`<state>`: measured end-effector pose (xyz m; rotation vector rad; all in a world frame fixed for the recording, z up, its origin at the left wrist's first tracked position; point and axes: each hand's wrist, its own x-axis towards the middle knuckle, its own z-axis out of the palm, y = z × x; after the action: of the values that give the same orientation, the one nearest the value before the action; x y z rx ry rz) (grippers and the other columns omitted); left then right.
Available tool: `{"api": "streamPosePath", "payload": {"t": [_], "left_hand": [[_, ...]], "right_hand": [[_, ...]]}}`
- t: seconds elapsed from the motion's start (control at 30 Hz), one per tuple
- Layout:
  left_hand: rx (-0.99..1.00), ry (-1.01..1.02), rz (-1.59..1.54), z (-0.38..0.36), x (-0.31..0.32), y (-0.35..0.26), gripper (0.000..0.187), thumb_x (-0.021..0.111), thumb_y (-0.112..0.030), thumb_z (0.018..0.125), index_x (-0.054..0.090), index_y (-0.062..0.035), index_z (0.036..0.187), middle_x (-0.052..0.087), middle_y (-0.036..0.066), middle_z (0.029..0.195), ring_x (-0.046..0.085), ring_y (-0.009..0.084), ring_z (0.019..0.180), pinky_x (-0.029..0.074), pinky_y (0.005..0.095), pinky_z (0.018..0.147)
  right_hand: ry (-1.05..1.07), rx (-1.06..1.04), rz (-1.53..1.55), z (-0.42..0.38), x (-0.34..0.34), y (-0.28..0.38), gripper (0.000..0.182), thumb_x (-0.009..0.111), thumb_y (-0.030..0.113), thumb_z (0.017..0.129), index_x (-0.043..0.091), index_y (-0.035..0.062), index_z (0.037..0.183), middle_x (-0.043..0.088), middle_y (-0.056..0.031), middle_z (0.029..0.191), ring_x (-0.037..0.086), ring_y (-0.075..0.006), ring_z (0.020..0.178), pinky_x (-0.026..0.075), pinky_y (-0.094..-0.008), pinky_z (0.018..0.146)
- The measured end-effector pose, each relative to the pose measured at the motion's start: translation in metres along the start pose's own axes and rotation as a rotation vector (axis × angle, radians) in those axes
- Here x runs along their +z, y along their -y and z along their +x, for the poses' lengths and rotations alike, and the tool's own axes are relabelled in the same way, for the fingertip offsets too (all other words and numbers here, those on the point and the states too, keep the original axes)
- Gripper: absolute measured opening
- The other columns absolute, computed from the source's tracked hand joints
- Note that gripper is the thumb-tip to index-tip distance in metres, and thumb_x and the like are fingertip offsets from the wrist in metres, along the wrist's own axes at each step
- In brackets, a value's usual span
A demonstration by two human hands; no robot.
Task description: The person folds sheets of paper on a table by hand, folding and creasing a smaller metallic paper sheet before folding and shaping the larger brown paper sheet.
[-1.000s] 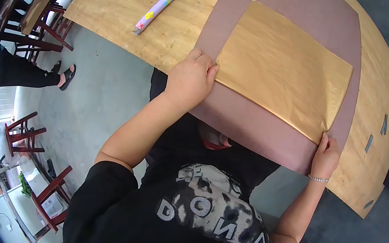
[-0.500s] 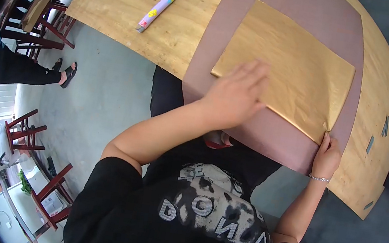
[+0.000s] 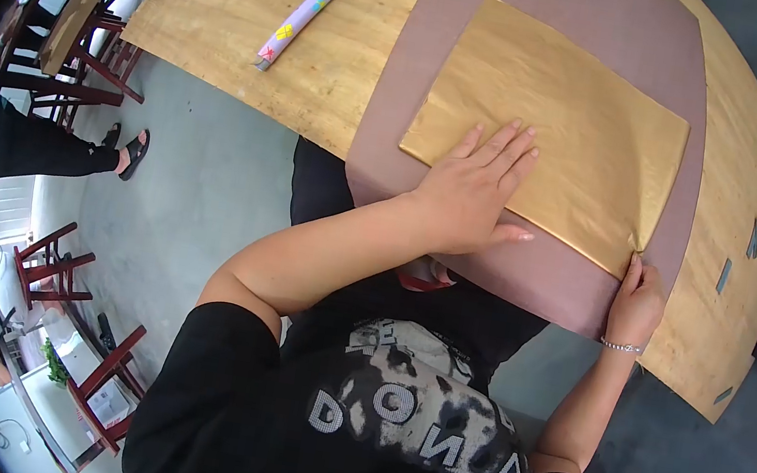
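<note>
A pale wooden surface (image 3: 238, 0) fills the upper frame. Directly on it lie a mauve sheet (image 3: 570, 1) at upper centre, a patterned paper roll (image 3: 310, 6) at upper left, and small grey strips (image 3: 752, 239) near the right edge.

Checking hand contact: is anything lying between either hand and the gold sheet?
Nothing visible. The left hand lies flat on the gold sheet, and the right hand pinches its near corner over the mauve paper.

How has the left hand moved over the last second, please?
Yes. The left hand left the gold sheet's near-left corner and now lies flat on the sheet, further toward the right hand.
</note>
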<state>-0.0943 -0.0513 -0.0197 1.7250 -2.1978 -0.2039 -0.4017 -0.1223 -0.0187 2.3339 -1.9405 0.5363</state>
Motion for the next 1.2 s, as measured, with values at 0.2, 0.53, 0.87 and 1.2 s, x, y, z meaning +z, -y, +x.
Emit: {"api": "streamPosePath", "payload": {"t": [0.2, 0.53, 0.87, 1.2], "left_hand": [[-0.046, 0.004, 0.031, -0.001, 0.001, 0.0, 0.094, 0.053, -0.065, 0.09, 0.033, 0.004, 0.15, 0.025, 0.023, 0.159, 0.018, 0.0361, 0.151, 0.018, 0.0541, 0.12], [-0.044, -0.001, 0.019, -0.001, -0.002, -0.001, 0.092, 0.056, -0.064, 0.088, 0.035, 0.0012, 0.15, 0.027, 0.024, 0.158, 0.021, 0.0378, 0.15, 0.019, 0.0552, 0.119], [-0.288, -0.206, -0.019, -0.027, -0.027, 0.02, 0.09, 0.066, -0.047, 0.088, 0.028, 0.0088, 0.148, 0.024, 0.034, 0.155, 0.026, 0.047, 0.145, 0.023, 0.0577, 0.116], [-0.384, -0.268, -0.153, -0.047, -0.021, 0.035, 0.09, 0.07, -0.035, 0.088, 0.023, 0.01, 0.15, 0.024, 0.035, 0.155, 0.03, 0.0479, 0.143, 0.026, 0.0563, 0.115]], "right_hand": [[-0.021, -0.032, 0.003, 0.001, 0.003, -0.003, 0.038, 0.058, 0.033, 0.099, 0.064, 0.0018, 0.079, 0.065, -0.0212, 0.077, 0.062, -0.041, 0.069, 0.048, -0.0483, 0.061], [-0.016, -0.03, -0.055, 0.002, 0.005, -0.003, 0.043, 0.06, 0.036, 0.098, 0.062, 0.0012, 0.072, 0.063, -0.021, 0.075, 0.061, -0.0414, 0.066, 0.047, -0.0481, 0.059], [0.1, 0.166, 0.362, -0.003, -0.004, -0.017, 0.031, 0.065, 0.025, 0.097, 0.068, -0.0024, 0.083, 0.065, -0.0118, 0.071, 0.056, -0.0167, 0.063, 0.046, -0.0314, 0.062], [0.306, 0.292, 0.678, -0.003, -0.008, -0.039, 0.018, 0.065, 0.013, 0.097, 0.07, -0.0033, 0.091, 0.063, 0.0036, 0.08, 0.051, -0.0049, 0.073, 0.041, -0.0198, 0.066]]}}
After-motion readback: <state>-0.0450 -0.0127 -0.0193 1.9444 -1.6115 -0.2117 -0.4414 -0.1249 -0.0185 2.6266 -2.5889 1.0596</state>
